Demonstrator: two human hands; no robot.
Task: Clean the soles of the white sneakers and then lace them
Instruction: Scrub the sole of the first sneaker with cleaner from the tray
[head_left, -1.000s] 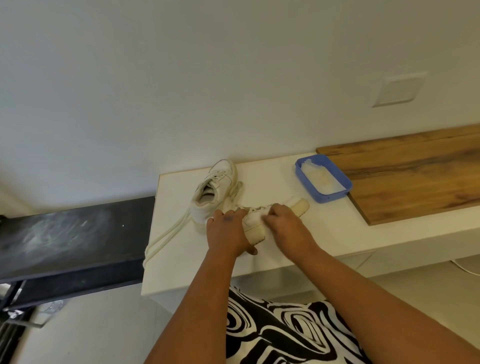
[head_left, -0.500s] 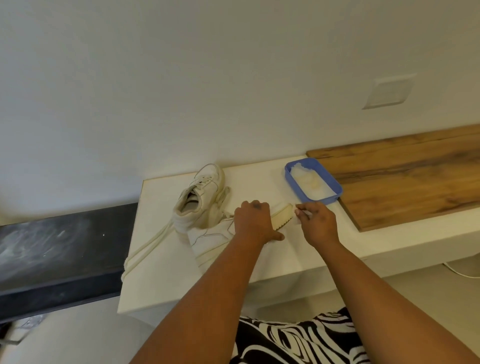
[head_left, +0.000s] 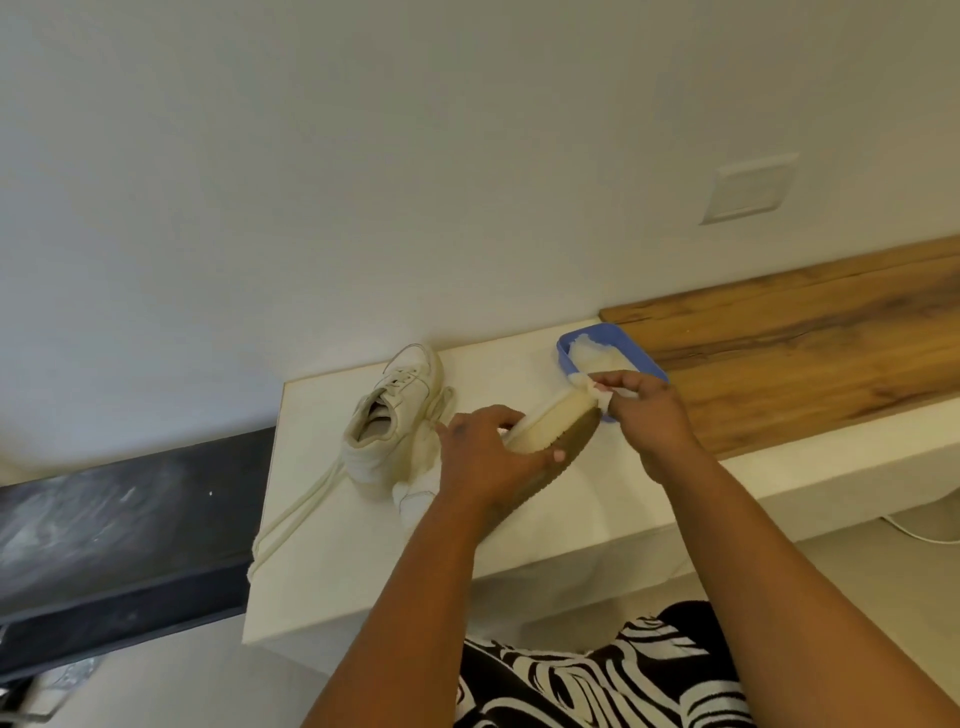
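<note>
One white sneaker (head_left: 395, 405) stands upright on the white counter (head_left: 566, 519), toe toward the wall. My left hand (head_left: 488, 457) grips the second white sneaker (head_left: 556, 426), turned on its side so its tan sole faces me. My right hand (head_left: 649, 415) pinches a small white cloth (head_left: 600, 387) against the toe end of that sneaker's sole edge. Loose cream laces (head_left: 296, 514) trail from the sneakers to the counter's left edge.
A blue tray (head_left: 631, 345) holding white material sits just behind my right hand, beside a wooden board (head_left: 810, 353) on the right. A black surface (head_left: 119, 535) lies lower on the left. A white wall plate (head_left: 748, 189) is mounted above.
My left hand has tipped the second sneaker up onto its side, showing the sole. My right hand moved from the shoe's upper to its toe end with the cloth.
</note>
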